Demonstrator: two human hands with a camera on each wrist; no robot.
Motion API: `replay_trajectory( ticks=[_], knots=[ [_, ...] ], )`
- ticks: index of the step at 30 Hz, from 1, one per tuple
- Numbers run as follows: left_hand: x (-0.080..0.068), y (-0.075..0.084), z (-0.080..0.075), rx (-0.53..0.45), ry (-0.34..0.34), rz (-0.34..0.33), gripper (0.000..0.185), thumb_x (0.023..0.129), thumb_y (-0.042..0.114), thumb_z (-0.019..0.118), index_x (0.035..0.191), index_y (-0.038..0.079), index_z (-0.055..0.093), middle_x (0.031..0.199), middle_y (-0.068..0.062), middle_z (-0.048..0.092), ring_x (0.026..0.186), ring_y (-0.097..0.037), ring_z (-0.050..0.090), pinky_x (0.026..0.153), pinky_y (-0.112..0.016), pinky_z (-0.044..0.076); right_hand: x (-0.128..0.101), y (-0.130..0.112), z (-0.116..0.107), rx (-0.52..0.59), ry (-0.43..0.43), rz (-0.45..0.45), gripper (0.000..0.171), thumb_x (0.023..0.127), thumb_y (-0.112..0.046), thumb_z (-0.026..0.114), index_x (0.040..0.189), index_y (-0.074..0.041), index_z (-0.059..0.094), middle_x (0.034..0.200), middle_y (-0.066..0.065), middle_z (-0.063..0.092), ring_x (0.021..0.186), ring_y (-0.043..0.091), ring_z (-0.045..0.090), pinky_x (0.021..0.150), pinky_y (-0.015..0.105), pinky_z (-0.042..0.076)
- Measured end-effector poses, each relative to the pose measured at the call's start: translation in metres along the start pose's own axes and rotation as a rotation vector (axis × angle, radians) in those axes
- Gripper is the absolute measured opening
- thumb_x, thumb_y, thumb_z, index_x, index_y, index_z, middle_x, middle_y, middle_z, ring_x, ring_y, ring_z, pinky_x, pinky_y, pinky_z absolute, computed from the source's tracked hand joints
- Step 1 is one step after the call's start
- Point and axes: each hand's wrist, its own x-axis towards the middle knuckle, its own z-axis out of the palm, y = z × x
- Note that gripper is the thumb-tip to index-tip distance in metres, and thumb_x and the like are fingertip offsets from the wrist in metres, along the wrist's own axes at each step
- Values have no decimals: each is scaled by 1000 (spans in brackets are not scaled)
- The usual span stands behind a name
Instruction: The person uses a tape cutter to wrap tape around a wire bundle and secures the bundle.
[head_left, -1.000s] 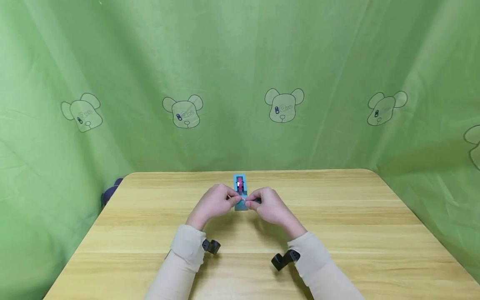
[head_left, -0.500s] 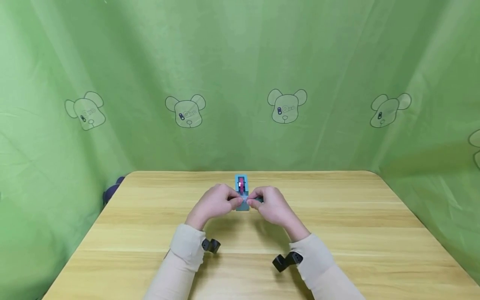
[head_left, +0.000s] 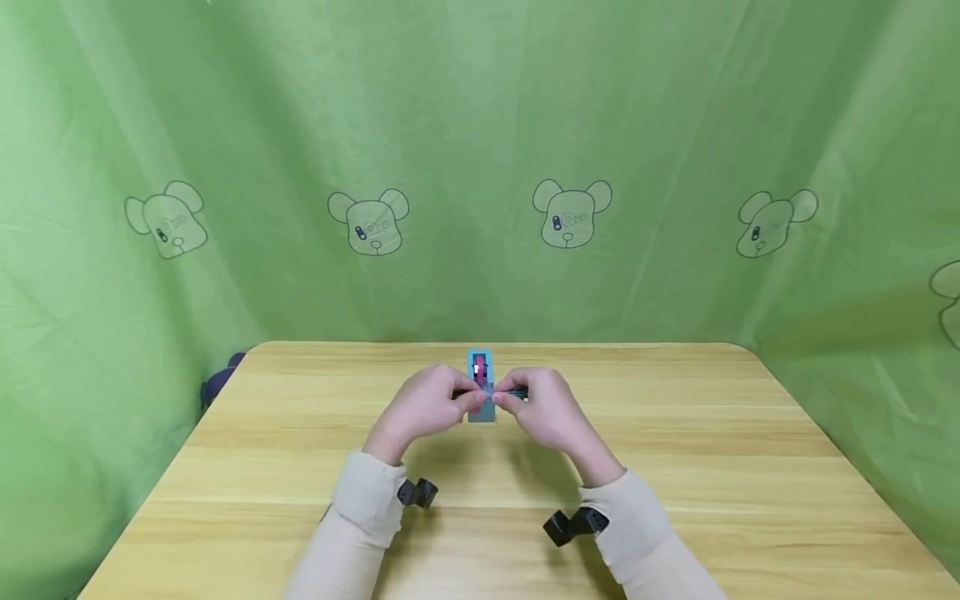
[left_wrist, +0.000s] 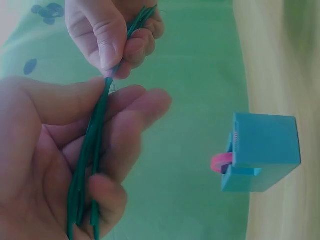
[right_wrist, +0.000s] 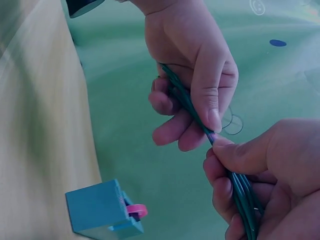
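Pinching a bundle of green cords (left_wrist: 95,145) between them, left hand (head_left: 427,406) and right hand (head_left: 543,410) meet fingertip to fingertip above the bench (head_left: 675,467); blue box (head_left: 481,385) with pink tab sits just behind the hands.

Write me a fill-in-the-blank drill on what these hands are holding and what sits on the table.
Both hands, the left hand and right hand, pinch one bundle of thin ____ strands.
The small box on the table is ____.
A ____ roll sticks out of that box.
The table top is ____.

Missing: green; blue; pink; wooden
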Motion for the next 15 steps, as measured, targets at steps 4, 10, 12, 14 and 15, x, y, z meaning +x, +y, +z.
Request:
replay_trajectory(
  ticks=[4, 10, 12, 14, 15],
  knots=[
    [-2, 3, -3, -8, 26, 5, 26, 99, 28, 62, 76, 22, 72, 62, 12, 61, 44, -8, 40, 46, -28, 34, -1, -7, -4, 2, 16, -7, 5, 90, -12, 73, 86, -13, 75, 83, -7, 70, 84, 13, 63, 79, 40, 52],
    [-4, 9, -7, 4, 91, 17, 24, 99, 31, 62, 77, 25, 69, 59, 14, 60, 43, -7, 43, 45, -27, 35, 0, -18, -11, 8, 43, -7, 5, 90, -13, 74, 86, -15, 75, 84, -7, 71, 86, 16, 63, 79, 41, 51],
    [-4, 11, -8, 19, 114, 26, 25, 99, 31, 61, 75, 26, 68, 58, 14, 59, 44, -7, 45, 45, -28, 36, 1, -20, -13, 11, 42, -9, 4, 90, -13, 74, 87, -14, 76, 85, -6, 71, 86, 16, 63, 79, 40, 50],
    [-4, 13, -10, 34, 137, 40, 27, 99, 31, 61, 73, 26, 67, 58, 15, 58, 44, -7, 45, 45, -28, 36, 2, -23, -16, 15, 41, -11, 4, 90, -14, 73, 87, -14, 76, 85, -6, 71, 87, 16, 63, 80, 40, 51],
    [-5, 13, -11, 41, 147, 50, 27, 99, 30, 61, 72, 26, 66, 57, 14, 57, 44, -7, 44, 45, -28, 36, 3, -24, -17, 18, 42, -13, 4, 91, -14, 73, 88, -13, 76, 85, -6, 71, 87, 16, 63, 80, 41, 51]
  ],
)
